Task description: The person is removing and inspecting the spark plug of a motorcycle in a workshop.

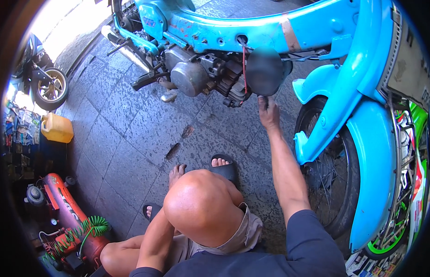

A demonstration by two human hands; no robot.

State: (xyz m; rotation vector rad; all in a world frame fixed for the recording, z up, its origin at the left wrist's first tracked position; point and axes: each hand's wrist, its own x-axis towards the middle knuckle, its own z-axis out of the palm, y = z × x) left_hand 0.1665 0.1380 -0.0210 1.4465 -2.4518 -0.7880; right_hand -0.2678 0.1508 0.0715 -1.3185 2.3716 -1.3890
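Observation:
A light blue motorcycle frame point(215, 30) stretches across the far side, with its grey engine point(192, 74) hanging beneath. My right hand point(269, 114) reaches up to the underside of a dark, blurred round part point(265, 71) at the front of the engine. Its fingers are bent together; whatever they grip is hidden. Beside that part a thin red wire point(245, 69) runs down from a hole in the frame. Low by my raised knee, my left hand point(177, 175) has its fingers stretched out toward the tiled floor, with nothing visible in them.
The front wheel point(316, 184) and blue fender point(374, 171) stand close to my right arm. A red air compressor point(69, 207) with a coiled green hose point(97, 225) sits at the lower left. Beyond it are a yellow jerrycan point(57, 128) and another motorcycle's wheel point(51, 88).

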